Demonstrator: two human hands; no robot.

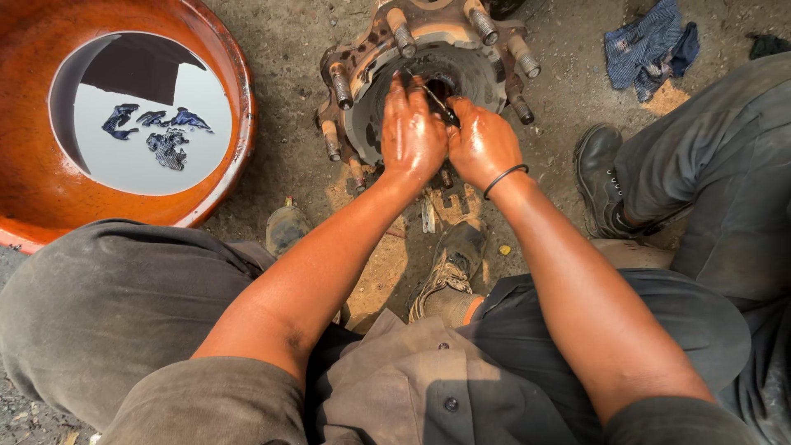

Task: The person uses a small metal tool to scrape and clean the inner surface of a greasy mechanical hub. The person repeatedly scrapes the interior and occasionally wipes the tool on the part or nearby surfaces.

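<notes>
Head view: rusty round steel wheel hub (428, 58) lies on dirt ground, open face up, threaded studs ringing rim and pointing outward. Left hand (412, 132) and right hand (482, 144), both oily, closed together on thin dark metal tool (437, 103) slanting from hub's dark centre bore toward right hand. Orange glossy basin (33, 165) of liquid left of hub; crumpled blue rag (651, 45) right of hub.

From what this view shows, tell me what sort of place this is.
Probably an open-air vehicle repair yard. Both hands, left hand and right hand, work inside a rusty metal wheel hub with threaded studs lying on bare dirt ground, beside a round orange basin of liquid.
</notes>
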